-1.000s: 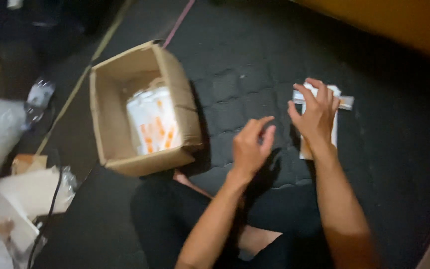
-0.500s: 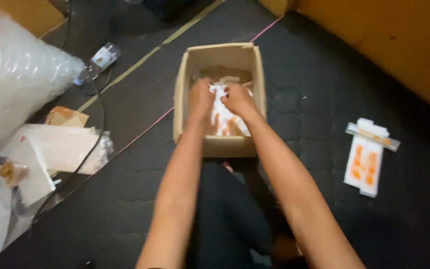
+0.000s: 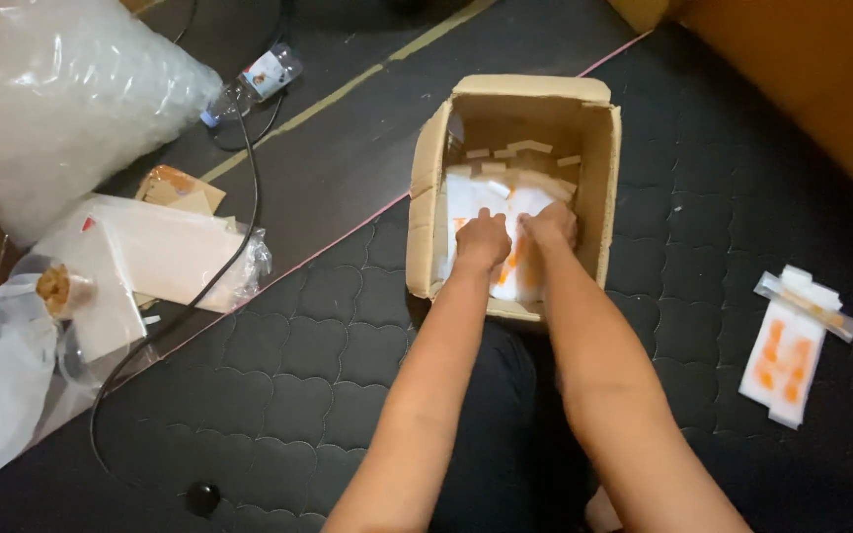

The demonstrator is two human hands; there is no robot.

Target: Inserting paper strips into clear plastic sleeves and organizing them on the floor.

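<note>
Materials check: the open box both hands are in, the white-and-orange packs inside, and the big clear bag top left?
Box: corrugated cardboard, matte brown, raw flap edges. Packs under the left hand and right hand: probably thin paper or film, white with orange print; too blurred to settle. Bag: clear plastic, likely bubble wrap, glossy and crinkled.
</note>
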